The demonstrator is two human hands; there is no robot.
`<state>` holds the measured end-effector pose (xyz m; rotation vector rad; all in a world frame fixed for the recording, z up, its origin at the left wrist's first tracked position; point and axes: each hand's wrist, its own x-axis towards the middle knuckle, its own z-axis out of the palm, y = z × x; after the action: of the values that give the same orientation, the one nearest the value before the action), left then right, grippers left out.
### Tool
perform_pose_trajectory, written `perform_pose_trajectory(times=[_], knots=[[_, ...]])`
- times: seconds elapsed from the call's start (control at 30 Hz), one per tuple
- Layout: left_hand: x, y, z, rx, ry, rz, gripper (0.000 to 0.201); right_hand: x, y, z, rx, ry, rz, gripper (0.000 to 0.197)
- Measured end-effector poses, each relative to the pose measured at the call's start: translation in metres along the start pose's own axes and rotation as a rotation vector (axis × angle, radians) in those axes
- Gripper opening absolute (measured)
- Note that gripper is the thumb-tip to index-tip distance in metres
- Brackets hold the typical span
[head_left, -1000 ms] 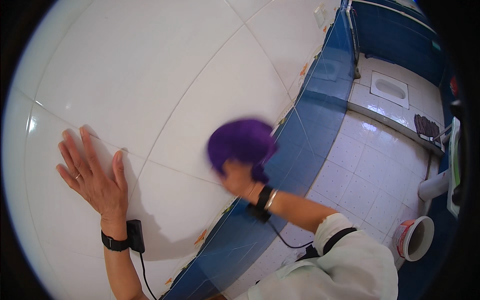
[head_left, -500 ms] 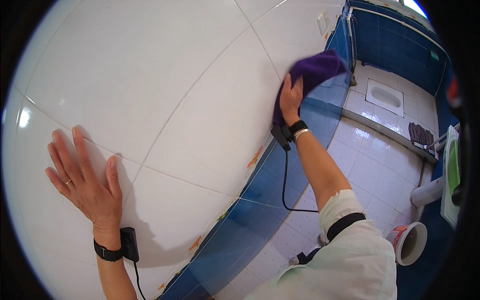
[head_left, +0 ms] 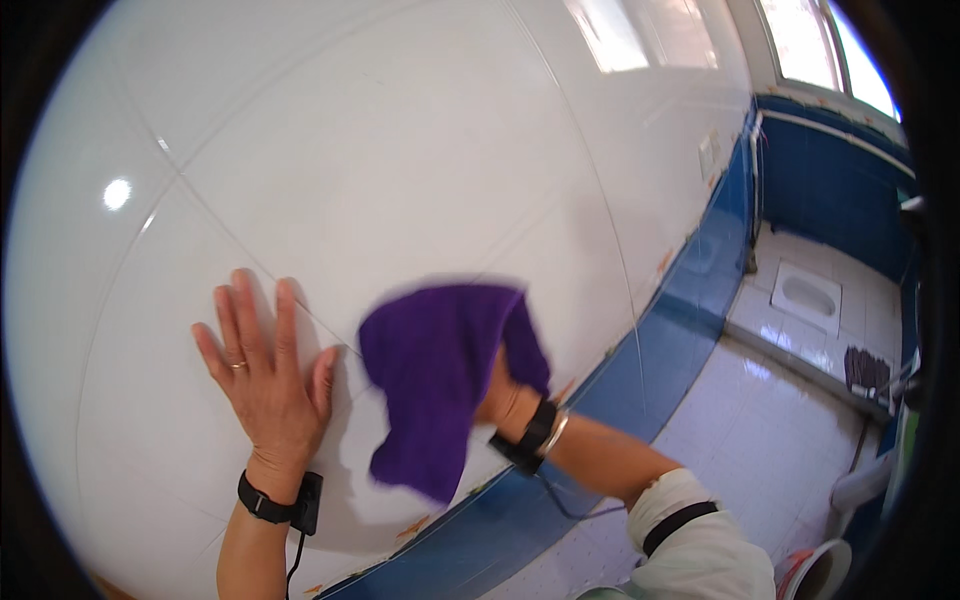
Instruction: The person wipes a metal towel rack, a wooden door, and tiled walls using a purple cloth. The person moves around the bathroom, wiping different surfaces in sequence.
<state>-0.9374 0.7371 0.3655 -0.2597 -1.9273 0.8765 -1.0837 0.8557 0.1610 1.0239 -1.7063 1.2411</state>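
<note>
A purple cloth [head_left: 435, 365] lies spread against the white tiled wall [head_left: 400, 170], blurred a little by motion. My right hand [head_left: 497, 395] is at the cloth's right side; its fingers are hidden under the fabric, which folds over them. To the left, my left hand [head_left: 272, 385] rests flat on the tiles with its fingers apart, and a ring shows on one finger. Each wrist wears a black strap with a small dark box and a cable.
Blue tiles [head_left: 640, 345] band the wall's lower part, above a pale tiled floor [head_left: 700, 440]. A squat toilet [head_left: 806, 297] is set in a raised step at the far right, near a dark mop head [head_left: 866, 370]. A bucket [head_left: 815, 575] stands at lower right; a window [head_left: 815, 45] is above.
My right hand has swept the cloth leftward and down along the wall, close to my left hand. The view has shifted, bringing the window in; my left hand stays flat on the tiles.
</note>
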Motion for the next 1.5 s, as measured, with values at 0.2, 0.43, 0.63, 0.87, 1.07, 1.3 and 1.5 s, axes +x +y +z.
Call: perform_pose_trajectory(times=[0.2,0.43,0.63,0.87,1.07,1.3,1.5], knots=[[0.012,0.0,-0.002,-0.048,-0.042,-0.042,0.063,0.142,0.121,-0.164,-0.517,0.539,0.262,0.05],[0.008,0.0,-0.003,-0.062,-0.022,-0.057,0.063,0.084,0.053,-0.114,-0.765,-0.028,0.041,0.067],[0.003,-0.005,0.002,-0.01,-0.031,-0.115,0.062,0.123,-0.002,-0.049,0.105,-0.03,-0.457,0.056],[0.003,-0.003,-0.008,-0.198,-0.043,-0.134,0.06,0.24,0.02,-0.145,-0.084,0.433,-0.065,0.042],[0.006,-0.001,-0.012,-0.173,0.008,-0.123,0.058,0.184,0.007,-0.146,-0.458,0.336,-0.033,0.035],[0.006,-0.002,-0.013,-0.206,0.005,-0.112,0.056,0.176,0.0,-0.145,-0.619,0.248,-0.292,0.033],[0.005,-0.003,-0.013,-0.221,0.037,-0.13,0.059,0.181,-0.011,-0.151,-0.81,0.223,-0.369,0.029]])
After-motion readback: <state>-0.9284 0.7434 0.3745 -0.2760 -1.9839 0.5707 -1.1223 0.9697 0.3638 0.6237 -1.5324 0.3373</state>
